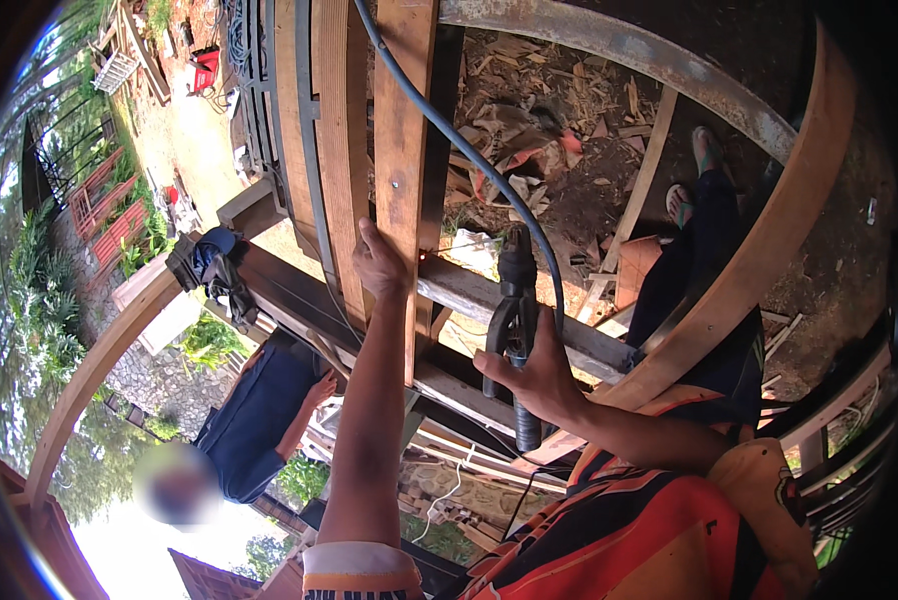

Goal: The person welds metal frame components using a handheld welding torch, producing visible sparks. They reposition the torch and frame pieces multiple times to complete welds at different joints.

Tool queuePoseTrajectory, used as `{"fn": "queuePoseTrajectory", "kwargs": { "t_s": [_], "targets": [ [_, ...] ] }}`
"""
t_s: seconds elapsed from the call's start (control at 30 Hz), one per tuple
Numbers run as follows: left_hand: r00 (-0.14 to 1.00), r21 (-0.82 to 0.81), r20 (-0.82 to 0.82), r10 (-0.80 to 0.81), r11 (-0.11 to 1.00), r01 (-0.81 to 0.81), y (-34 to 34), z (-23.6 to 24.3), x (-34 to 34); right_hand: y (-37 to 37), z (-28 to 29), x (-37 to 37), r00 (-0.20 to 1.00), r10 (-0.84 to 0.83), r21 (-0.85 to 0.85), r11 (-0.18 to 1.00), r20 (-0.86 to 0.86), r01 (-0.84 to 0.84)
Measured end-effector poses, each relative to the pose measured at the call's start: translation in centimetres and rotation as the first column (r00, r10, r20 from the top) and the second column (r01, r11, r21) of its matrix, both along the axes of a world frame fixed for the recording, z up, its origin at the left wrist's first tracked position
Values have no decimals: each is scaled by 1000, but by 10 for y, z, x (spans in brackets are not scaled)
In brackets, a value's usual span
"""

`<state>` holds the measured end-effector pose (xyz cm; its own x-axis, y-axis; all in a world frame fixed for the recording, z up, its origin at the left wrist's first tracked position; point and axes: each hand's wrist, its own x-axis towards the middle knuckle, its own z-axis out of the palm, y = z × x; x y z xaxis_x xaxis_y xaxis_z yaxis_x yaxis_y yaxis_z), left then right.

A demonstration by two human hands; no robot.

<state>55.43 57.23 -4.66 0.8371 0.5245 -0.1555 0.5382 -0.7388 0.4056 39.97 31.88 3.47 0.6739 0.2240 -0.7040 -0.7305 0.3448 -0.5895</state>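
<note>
Electrode holder, black, is just right of centre in the frame, with our right hand wrapped around it. Our left hand lies against a wooden beam; we cannot tell whether its hidden fingers close on it. Blue-grey cable curves down from the top. Beyond, at lower left, we see a person in dark blue, then greenery at far left.
</note>
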Motion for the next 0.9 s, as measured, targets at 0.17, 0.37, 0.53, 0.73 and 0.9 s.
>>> {"fn": "queuePoseTrajectory", "kwargs": {
  "t_s": [0.17,0.37,0.53,0.73,0.9],
  "targets": [
    [1000,-26,0,20,999,-20,-2,0,-1,1,2,0,999,-28,48,998,-46,31],
    [992,122,-127,-9,992,25,7,0,-2,1,3,1,999,39,-5,999,-28,-39],
    [994,78,-113,9,997,0,-1,2,-1,3,1,2,1000,-24,13,1000,-1,24],
    [994,45,-95,61,997,-56,0,1,-1,6,-2,0,1000,-25,2,1000,10,25],
    [999,5,18,-31,1000,31,8,-5,-5,5,0,0,1000,-4,-8,1000,17,4]
  ]
}}
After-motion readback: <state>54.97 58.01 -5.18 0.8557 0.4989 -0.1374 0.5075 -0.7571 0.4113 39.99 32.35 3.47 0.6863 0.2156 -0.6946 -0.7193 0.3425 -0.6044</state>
